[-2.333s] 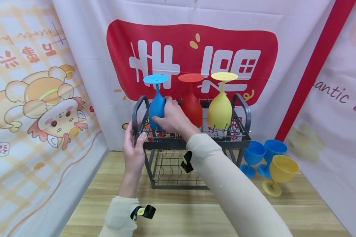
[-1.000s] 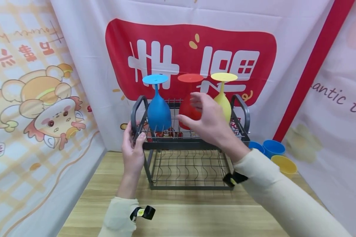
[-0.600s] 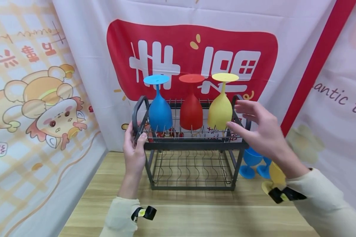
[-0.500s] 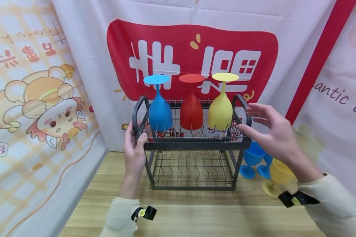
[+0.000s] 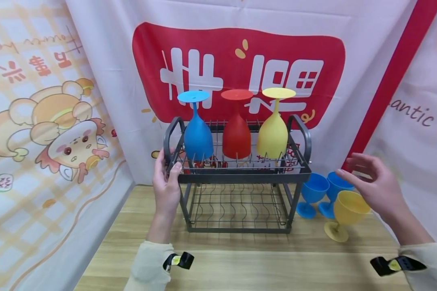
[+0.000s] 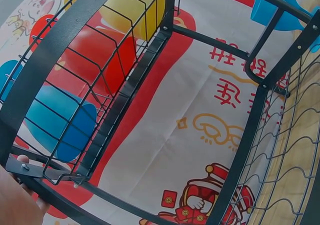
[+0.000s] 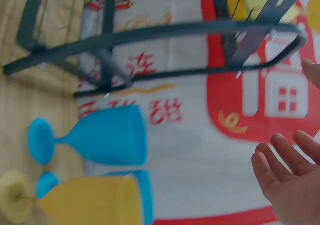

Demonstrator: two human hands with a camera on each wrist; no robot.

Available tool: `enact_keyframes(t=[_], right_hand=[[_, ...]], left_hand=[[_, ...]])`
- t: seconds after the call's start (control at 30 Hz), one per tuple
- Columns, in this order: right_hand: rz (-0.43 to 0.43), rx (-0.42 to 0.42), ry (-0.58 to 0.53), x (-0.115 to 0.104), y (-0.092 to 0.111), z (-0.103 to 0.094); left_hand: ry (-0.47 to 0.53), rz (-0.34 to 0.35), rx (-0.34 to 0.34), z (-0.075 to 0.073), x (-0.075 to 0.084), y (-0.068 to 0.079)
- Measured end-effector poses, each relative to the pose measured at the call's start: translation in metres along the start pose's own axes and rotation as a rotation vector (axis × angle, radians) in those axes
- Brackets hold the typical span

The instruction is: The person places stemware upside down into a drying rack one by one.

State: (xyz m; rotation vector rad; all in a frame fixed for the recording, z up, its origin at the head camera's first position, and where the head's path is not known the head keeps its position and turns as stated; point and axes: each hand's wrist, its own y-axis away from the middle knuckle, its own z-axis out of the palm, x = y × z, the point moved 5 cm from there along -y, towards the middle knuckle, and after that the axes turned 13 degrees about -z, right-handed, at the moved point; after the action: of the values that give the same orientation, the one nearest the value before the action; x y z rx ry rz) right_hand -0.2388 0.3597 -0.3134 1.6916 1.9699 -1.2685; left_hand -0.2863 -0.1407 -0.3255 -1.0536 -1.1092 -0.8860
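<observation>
A two-tier dark metal dish rack (image 5: 240, 178) stands on the table. On its upper tier, three goblets sit upside down in a row: blue (image 5: 198, 139), red (image 5: 236, 139) and yellow (image 5: 273, 137). My left hand (image 5: 166, 184) grips the upper tier's left front corner, thumb in front. My right hand (image 5: 380, 188) is in the air right of the rack, fingers spread and holding nothing. Nearest to it, a yellow goblet (image 5: 351, 208) stands upright on the table. Two upright blue goblets, one nearer the rack (image 5: 315, 188) and one behind (image 5: 338, 184), are partly overlapped.
Below, the rack's lower tier (image 5: 236, 218) is a wavy wire grid with no goblets on it. The wooden table (image 5: 222, 266) extends in front. A printed cloth (image 5: 113, 101) hangs behind, with further cloth walls at left and right.
My right hand has let go of the upside-down blue goblet and moved right, past the red and yellow ones, to above the standing goblets. My left hand keeps its grip on the rack.
</observation>
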Motion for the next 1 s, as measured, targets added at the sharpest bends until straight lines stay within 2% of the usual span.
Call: enact_keyframes(t=[0.13,0.37,0.53,0.77,1.0], right_hand=[[0.078,-0.023,-0.003,0.033,0.009,-0.001],[0.178,-0.064,0.001,0.085,0.029,0.004],[0.21,-0.053,-0.001,0.117,0.044,0.008],[0.27,-0.015,-0.045,0.152,0.064,0.02],[0.361,0.049,-0.125,0.174,0.079,0.038]], left_hand=[[0.01,0.009,-0.003,0.001,0.001,0.0],[0.003,-0.016,0.001,0.0,-0.001,0.0],[0.004,-0.013,0.002,0.0,-0.001,0.0],[0.02,-0.001,0.003,0.0,0.0,0.001],[0.025,0.01,-0.006,0.0,0.0,0.001]])
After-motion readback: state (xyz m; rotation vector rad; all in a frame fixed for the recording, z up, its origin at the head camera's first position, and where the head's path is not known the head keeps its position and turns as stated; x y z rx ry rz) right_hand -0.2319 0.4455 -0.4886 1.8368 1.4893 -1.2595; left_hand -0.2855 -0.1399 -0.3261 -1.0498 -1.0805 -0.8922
